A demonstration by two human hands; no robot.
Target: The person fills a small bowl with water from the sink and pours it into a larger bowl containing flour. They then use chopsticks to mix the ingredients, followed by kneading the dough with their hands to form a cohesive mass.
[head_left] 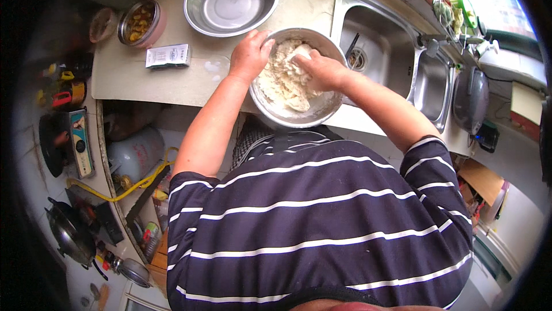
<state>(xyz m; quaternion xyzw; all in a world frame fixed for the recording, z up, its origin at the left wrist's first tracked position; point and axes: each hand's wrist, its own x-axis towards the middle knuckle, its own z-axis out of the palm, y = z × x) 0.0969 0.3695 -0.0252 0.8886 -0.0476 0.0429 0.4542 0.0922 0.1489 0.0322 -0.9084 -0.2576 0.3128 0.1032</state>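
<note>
Along the tabletop (144, 89) from the left, a pink-walled container (155, 34) holds yellowish pieces of food. Beside it lies a white-and-dark carton (168, 56). Farther right stands a wide steel basin (198, 9). The left hand (250, 53) grips the left rim of the mixing bowl (287, 120), thumb at the inner edge, fingers toward the outside. The mixing bowl sits at the tabletop's front edge and contains shaggy, pale dough (295, 100). The right hand (322, 70) is lowered into the dough, fingers coated; whether they pinch it cannot be determined. A steel sink (388, 35) lies right of the bowl.
</note>
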